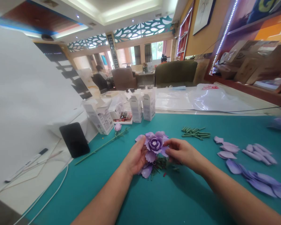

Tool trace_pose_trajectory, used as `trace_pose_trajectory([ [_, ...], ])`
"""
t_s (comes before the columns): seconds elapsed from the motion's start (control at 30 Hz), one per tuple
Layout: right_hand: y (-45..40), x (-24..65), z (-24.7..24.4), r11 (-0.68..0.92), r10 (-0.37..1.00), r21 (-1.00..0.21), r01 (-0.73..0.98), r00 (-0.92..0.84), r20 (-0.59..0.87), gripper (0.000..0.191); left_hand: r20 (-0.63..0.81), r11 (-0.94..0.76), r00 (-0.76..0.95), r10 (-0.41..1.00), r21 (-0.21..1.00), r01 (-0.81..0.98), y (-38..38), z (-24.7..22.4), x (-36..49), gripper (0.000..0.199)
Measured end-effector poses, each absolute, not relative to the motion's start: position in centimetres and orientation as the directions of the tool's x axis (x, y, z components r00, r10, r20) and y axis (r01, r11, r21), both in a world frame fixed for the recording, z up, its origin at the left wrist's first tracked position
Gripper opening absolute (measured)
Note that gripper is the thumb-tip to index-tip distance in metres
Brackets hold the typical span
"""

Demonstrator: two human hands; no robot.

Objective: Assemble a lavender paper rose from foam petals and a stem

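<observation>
Between my hands, a little above the green mat, is a purple artificial flower [155,143] with layered petals and a pale centre facing up. My left hand [138,156] grips it from the left, thumb over a petal. On the other side my right hand [178,150] pinches a petal at the flower's right edge with thumb and fingers. Below the flower lies a small heap of green stem pieces [161,163], partly hidden. A loose purple petal [146,171] rests beside that heap, under my left hand.
To the right lie green sticks [196,133], pale petals [227,147], rolled petals [260,153] and larger purple petals [260,179]. A long-stemmed pink bud [117,127], a black phone [74,140] and white boxes [149,104] stand or lie left and behind. People sit farther back.
</observation>
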State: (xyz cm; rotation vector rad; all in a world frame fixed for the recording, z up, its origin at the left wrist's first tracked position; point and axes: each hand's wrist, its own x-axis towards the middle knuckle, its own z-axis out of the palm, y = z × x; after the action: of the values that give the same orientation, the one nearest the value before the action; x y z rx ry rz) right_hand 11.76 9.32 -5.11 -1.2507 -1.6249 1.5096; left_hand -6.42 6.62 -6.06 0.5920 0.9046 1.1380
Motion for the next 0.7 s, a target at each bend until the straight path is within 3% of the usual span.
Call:
trace_pose_trajectory([
  [0.17, 9.3, 11.7, -5.4, 0.009, 0.932, -0.974, 0.228, -0.355, -0.075, 0.025, -0.174, 0.206, 0.112, 0.978, 0.858, -0.471, 5.8, -5.2, -6.0, 0.058],
  [0.37, 8.8, 11.3, -5.6, 0.045, 0.940, -0.980, 0.193, -0.341, -0.024, 0.023, -0.164, 0.183, 0.084, 0.983, 0.897, -0.401, 5.6, -5.0, -6.0, 0.067],
  [0.7, 8.2, 11.1, -5.2, 0.058, 0.943, -0.978, 0.199, -0.332, -0.011, 0.036, -0.137, 0.152, 0.066, 0.988, 0.923, -0.352, 5.6, -5.3, -6.2, 0.081],
])
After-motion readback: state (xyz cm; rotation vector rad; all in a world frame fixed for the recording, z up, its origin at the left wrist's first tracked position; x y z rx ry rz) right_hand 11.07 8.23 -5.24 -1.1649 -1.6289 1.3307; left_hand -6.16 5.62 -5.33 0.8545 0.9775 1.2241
